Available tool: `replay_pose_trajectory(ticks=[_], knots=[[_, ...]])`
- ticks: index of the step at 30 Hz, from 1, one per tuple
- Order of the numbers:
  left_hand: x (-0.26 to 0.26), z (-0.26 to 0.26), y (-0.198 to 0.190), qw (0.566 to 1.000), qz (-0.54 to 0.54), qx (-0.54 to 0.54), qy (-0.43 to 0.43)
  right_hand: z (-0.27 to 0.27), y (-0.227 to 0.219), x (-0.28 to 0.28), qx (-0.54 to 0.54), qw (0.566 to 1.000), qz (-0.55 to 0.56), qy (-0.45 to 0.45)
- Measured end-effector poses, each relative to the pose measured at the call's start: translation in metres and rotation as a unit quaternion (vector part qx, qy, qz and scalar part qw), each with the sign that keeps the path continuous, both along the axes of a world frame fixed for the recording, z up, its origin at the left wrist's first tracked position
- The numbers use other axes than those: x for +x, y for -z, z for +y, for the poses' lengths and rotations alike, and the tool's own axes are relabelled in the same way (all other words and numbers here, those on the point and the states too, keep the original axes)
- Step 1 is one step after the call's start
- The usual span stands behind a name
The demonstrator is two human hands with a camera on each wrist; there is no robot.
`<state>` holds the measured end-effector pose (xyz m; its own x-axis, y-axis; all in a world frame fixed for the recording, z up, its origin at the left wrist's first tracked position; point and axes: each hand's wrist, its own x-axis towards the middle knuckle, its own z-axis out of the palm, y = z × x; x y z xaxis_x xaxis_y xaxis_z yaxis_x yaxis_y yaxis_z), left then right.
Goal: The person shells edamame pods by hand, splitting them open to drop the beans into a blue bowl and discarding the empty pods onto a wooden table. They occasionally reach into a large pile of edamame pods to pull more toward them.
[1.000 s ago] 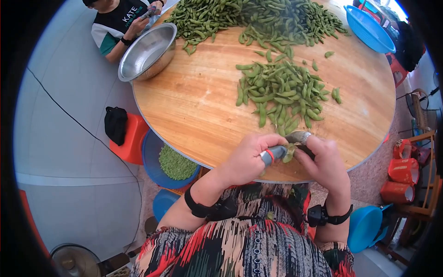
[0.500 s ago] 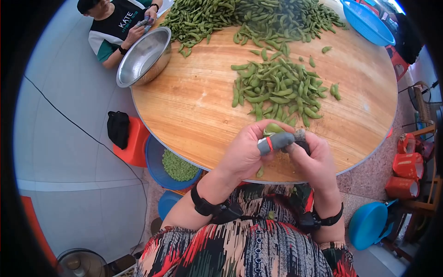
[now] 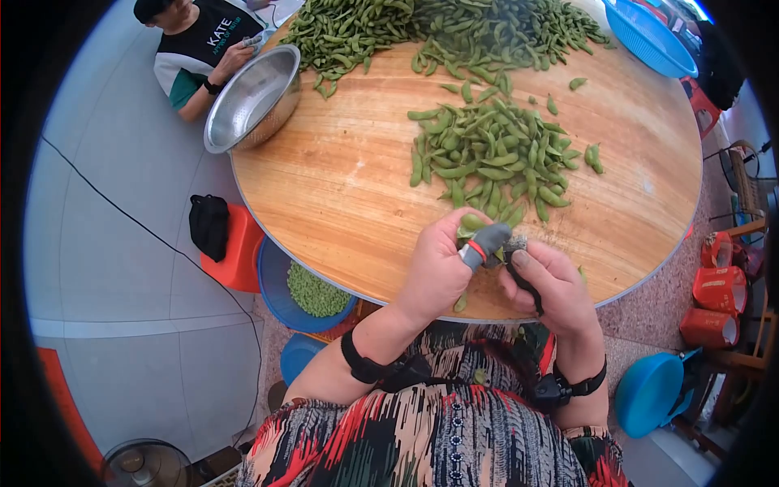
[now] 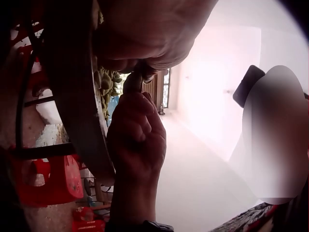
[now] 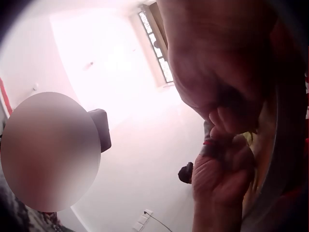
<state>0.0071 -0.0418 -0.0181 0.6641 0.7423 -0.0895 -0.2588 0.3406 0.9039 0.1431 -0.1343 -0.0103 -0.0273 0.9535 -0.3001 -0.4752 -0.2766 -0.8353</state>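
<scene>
In the head view my left hand (image 3: 442, 258) grips a green soybean pod (image 3: 471, 221) between thumb and fingers. Its thumb wears a grey cover with a red band. My right hand (image 3: 561, 294) meets it from the other side, its thumb and forefinger pinching at a green pod end (image 3: 499, 253) beside the grey thumb cover. Dark and grey covers wrap some of the right fingers. A small heap of soybean pods (image 3: 499, 154) lies on the table just beyond the hands. Both wrist views show the fingertips close together, mostly dark, with the pod largely hidden.
The round wooden table (image 3: 341, 187) carries a larger pod pile (image 3: 487, 36) at the back. A steel bowl (image 3: 256, 101) stands at its left edge near another person (image 3: 203, 49). Below left, a blue basin (image 3: 272, 284) holds shelled green beans (image 3: 316, 292). A blue basket (image 3: 649, 40) sits far right.
A second ago both hands held a split, pale pod; half a second ago a fuller green pod showed in the left hand. Now the right fingertips have closed in beside the left thumb.
</scene>
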Motion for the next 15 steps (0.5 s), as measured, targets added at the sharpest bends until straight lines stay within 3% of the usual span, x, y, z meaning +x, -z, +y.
replay_pose_trajectory(ticks=[3,7,9,15], knots=[[0.001,-0.001,0.001,0.999,0.013,0.052,-0.004,0.003,-0.004,-0.007,0.003,0.999,0.038,0.026],[-0.004,0.002,0.008,0.991,-0.121,-0.032,0.055,0.002,-0.006,-0.012,0.019,0.999,0.025,0.020],[-0.006,0.004,0.011,0.980,-0.174,-0.050,0.088,-0.003,-0.005,-0.014,0.015,0.987,0.158,0.001],[-0.011,0.010,0.011,0.955,-0.202,-0.057,0.209,-0.011,-0.008,-0.014,0.005,0.959,0.280,-0.042]])
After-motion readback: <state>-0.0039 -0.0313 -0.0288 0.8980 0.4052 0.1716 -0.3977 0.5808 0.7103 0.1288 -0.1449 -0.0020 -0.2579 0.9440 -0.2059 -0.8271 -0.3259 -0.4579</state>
